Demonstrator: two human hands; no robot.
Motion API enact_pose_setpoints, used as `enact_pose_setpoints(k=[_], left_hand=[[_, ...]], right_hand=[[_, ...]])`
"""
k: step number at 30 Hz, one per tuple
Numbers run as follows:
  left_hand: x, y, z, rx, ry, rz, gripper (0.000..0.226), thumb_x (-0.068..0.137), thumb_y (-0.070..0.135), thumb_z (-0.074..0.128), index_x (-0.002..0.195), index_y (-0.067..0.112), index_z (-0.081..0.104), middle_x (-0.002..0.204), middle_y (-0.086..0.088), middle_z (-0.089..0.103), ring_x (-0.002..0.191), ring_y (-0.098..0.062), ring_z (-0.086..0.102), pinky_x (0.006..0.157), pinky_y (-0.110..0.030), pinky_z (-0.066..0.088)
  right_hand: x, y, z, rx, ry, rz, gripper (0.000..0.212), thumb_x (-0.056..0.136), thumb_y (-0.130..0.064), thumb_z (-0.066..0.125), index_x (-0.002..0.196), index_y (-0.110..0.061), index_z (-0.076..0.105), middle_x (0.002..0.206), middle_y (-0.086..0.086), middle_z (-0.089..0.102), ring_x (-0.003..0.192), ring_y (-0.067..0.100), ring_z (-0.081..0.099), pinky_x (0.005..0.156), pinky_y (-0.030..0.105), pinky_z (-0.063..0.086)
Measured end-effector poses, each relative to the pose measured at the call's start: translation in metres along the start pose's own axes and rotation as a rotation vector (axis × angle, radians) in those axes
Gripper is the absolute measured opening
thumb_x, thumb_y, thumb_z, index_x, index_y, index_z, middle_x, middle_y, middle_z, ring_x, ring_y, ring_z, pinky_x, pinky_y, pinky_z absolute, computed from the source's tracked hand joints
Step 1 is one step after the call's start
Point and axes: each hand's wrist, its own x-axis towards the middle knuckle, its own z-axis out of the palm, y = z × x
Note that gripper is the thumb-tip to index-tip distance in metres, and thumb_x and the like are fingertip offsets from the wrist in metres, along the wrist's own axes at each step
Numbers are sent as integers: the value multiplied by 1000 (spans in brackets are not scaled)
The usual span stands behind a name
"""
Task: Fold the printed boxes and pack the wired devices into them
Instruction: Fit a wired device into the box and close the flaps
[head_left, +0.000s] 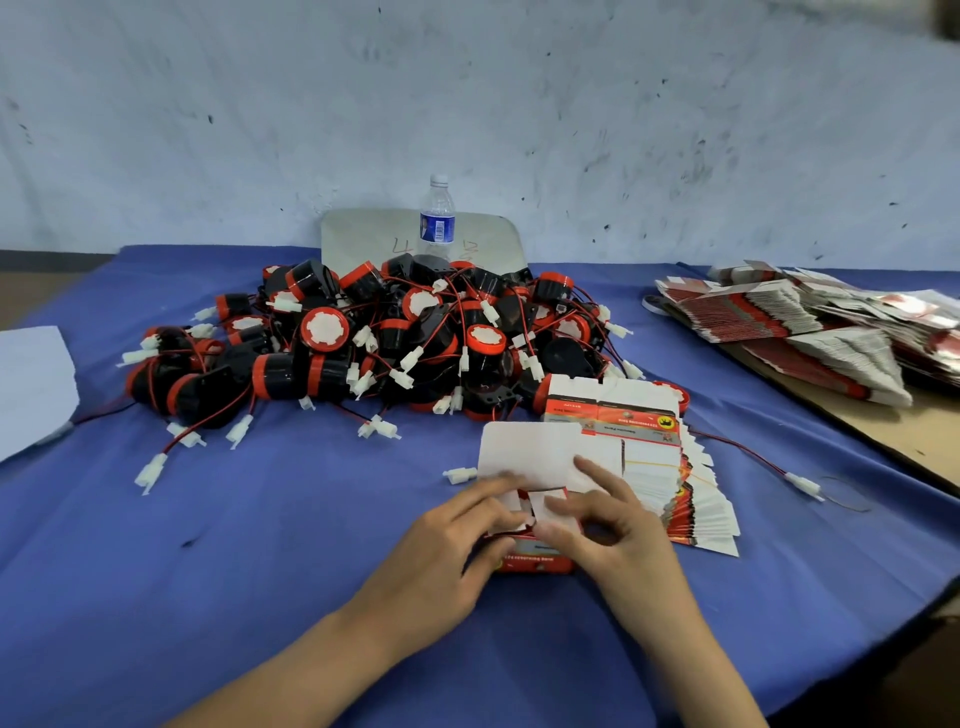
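On the blue surface (260, 519), before the heap of wired devices (374, 343), our left hand (447, 551) and right hand (618, 525) pinch the red box (535, 558) flaps, fingers (558, 506) clamped; uneven pressure could crease or tear them.

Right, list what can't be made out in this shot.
- Head view: inside of the red printed box, covered by the left hand and right hand.
- Print on the box and on the flat box stack: too small, blurred.
- White sheet: cut off by the left edge.
- Water bottle label: too small.
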Motion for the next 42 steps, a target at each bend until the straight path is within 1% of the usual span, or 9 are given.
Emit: enact_pose_setpoints(k=[2, 5, 7, 12, 16, 24, 31, 34, 42], left_hand=[[0, 1, -2, -22, -29, -5, 16, 97, 16, 55, 110, 22, 59, 141, 26, 43, 129, 8, 41, 99, -14, 40], [0, 5, -4, -32, -101, 23, 37, 97, 19, 51, 128, 38, 49, 141, 27, 45, 130, 10, 40, 100, -8, 36], [2, 6, -5, -9, -117, 90, 38, 96, 20, 55, 133, 28, 56, 141, 21, 48, 134, 9, 35, 108, -10, 29], [5, 7, -6, -30, -164, 200, 28, 95, 25, 58, 122, 21, 67, 135, 12, 55, 135, 5, 37, 113, -22, 31], [4, 8, -5, -87, -168, 225, 25, 99, 17, 53, 118, 15, 69, 134, 5, 59, 131, -3, 46, 104, -26, 43], [5, 4, -6, -61, 2, 199, 19, 94, 3, 57, 104, 9, 71, 119, 6, 67, 115, -1, 59, 95, -17, 46], [3, 0, -9, -266, 298, -136, 29, 83, -5, 66, 85, 22, 54, 89, 12, 51, 85, -11, 55, 79, -17, 51], [2, -2, -10, -294, 209, -136, 26, 87, 0, 64, 94, 24, 62, 96, 12, 58, 92, -13, 61, 83, -20, 51], [3, -10, -15, -294, 141, -69, 26, 86, -2, 66, 95, 22, 72, 100, 11, 62, 97, -12, 64, 85, -19, 51]], right_hand=[[-3, -2, 0, -53, -16, -53, 4, 76, -22, 77, 75, -26, 76, 112, -17, 60, 99, -13, 58, 74, 4, 42], [-8, 2, 3, -189, 81, -185, 24, 82, -4, 72, 74, -27, 69, 96, -10, 62, 95, 3, 59, 78, 14, 43], [-14, 3, 9, -167, 142, -254, 25, 82, -4, 73, 81, -24, 57, 86, -12, 58, 85, 5, 56, 73, 17, 41], [-25, -15, 12, 323, 175, -319, 31, 87, -33, 55, 118, -37, 56, 97, -5, 70, 93, 9, 65, 79, 15, 48], [-20, -21, 16, 115, 124, -323, 16, 88, -27, 63, 84, -31, 78, 88, -10, 75, 89, 6, 69, 74, 13, 49], [-12, -17, 25, -213, 187, -343, 35, 84, -21, 69, 94, -54, 64, 86, -42, 64, 88, -14, 62, 74, 4, 45], [-26, -2, 33, -366, 174, -393, 21, 83, -28, 69, 104, -25, 76, 109, -15, 71, 109, -6, 59, 117, 40, 26], [-30, 0, 30, -345, 90, -355, 28, 86, -25, 68, 113, -32, 69, 121, -22, 62, 121, -8, 49, 118, 52, 17], [-28, 3, 21, -291, -56, -347, 35, 89, -36, 61, 122, -45, 54, 132, -25, 54, 134, -3, 39, 109, 48, 38]])
